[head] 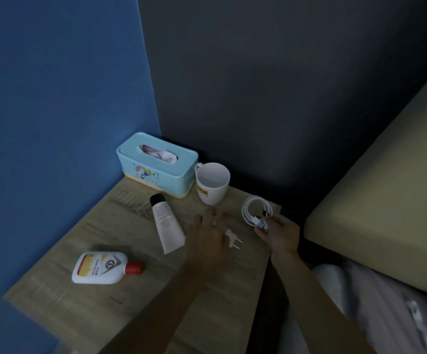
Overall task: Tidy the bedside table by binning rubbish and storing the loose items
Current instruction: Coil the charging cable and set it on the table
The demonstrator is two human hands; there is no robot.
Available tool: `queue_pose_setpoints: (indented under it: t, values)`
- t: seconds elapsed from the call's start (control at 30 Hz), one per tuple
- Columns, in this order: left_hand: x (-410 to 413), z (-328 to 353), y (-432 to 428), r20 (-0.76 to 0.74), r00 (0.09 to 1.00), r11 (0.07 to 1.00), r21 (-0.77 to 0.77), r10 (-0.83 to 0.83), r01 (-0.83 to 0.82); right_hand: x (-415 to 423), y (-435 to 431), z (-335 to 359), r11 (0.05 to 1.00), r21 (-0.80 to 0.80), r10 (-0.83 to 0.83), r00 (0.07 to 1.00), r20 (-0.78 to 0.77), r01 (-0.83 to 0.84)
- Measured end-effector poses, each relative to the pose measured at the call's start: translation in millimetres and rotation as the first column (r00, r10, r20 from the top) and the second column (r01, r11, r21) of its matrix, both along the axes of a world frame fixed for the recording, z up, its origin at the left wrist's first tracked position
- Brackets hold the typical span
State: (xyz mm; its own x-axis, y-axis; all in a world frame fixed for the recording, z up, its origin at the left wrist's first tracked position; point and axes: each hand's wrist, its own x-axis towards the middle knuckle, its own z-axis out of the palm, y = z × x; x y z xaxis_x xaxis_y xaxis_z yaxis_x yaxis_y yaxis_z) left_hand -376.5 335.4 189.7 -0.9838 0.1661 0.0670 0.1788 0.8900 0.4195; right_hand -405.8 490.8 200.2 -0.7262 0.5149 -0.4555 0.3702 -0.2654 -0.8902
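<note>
On the wooden bedside table (pixel 92 297) my right hand (pixel 280 232) pinches a coiled white charging cable (pixel 256 209) at the table's right edge. My left hand (pixel 208 237) lies over the middle of the table, fingers spread, touching or just above a white plug adapter (pixel 233 238) whose two pins point right. A pale cream tube with a black cap (pixel 166 226) lies just left of that hand. A white bottle with a red cap (pixel 102 267) lies on its side near the front left.
A light blue tissue box (pixel 156 166) stands in the back corner with a white mug (pixel 212 182) beside it. Blue wall on the left, dark grey wall behind. A beige mattress (pixel 386 200) borders the table on the right, with a dark gap between.
</note>
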Motion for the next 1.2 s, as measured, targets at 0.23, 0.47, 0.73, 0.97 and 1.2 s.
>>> queue_pose_setpoints:
  t: [0.23, 0.47, 0.73, 0.97, 1.2]
  values:
    - [-0.5, -16.5, 26.3, 0.042, 0.996, 0.996, 0.050, 0.073, -0.075, -8.3, 1.3, -11.1, 0.996, 0.080, 0.030, 0.999, 0.044, -0.033]
    - [-20.0, -14.8, 6.7, 0.007, 1.000, 0.996, 0.083, 0.025, -0.025, -11.7, -11.3, -16.4, 0.990, 0.135, 0.044, 0.999, 0.012, -0.045]
    - [-25.9, -19.3, 5.8, 0.033, 0.999, 0.979, 0.202, -0.021, 0.014, -0.3, -15.1, -28.8, 0.828, 0.541, 0.164, 0.986, 0.019, -0.148]
    - [-27.9, -29.4, 8.1, -0.035, 0.999, 0.978, 0.206, 0.012, -0.005, 13.1, -17.0, -30.8, 0.601, 0.778, 0.179, 0.979, 0.093, -0.184]
    - [-25.6, -27.4, 9.7, -0.036, 0.997, 0.979, 0.193, 0.073, -0.065, 17.4, -15.9, -28.1, 0.582, 0.790, 0.178, 0.978, 0.107, -0.193]
